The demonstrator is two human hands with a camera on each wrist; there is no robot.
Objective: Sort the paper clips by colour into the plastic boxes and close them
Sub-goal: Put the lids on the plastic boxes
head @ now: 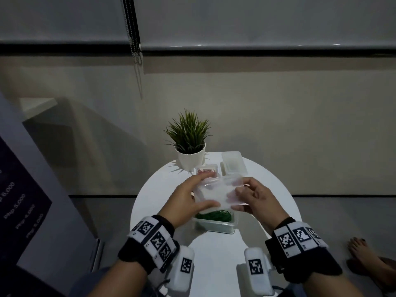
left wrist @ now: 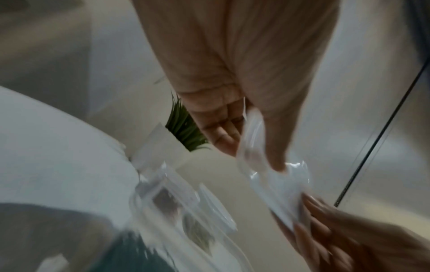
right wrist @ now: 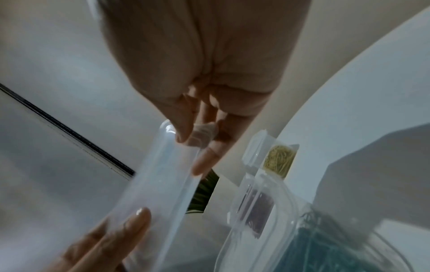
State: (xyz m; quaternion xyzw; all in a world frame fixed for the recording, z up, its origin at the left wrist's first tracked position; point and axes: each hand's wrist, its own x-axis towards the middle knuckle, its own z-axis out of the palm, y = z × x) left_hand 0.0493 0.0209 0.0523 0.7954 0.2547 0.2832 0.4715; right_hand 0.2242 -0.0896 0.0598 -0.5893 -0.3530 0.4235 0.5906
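Observation:
A clear plastic lid (head: 216, 192) is held between both hands just above an open box of green paper clips (head: 214, 224) at the table's middle. My left hand (head: 188, 198) pinches the lid's left side, thumb on the near edge. My right hand (head: 255, 198) grips its right side. The lid (right wrist: 158, 184) is tilted in the right wrist view, with the green box (right wrist: 325, 248) below it. Behind stands an open box of red clips (head: 206, 170). A lidded box (head: 233, 162) sits at the back right, and yellow clips (right wrist: 279, 160) show inside it.
The boxes stand on a small round white table (head: 154, 189). A potted green plant (head: 189, 142) stands at its far edge, close to the red box. A person's bare foot (head: 364, 260) rests on the floor at the right.

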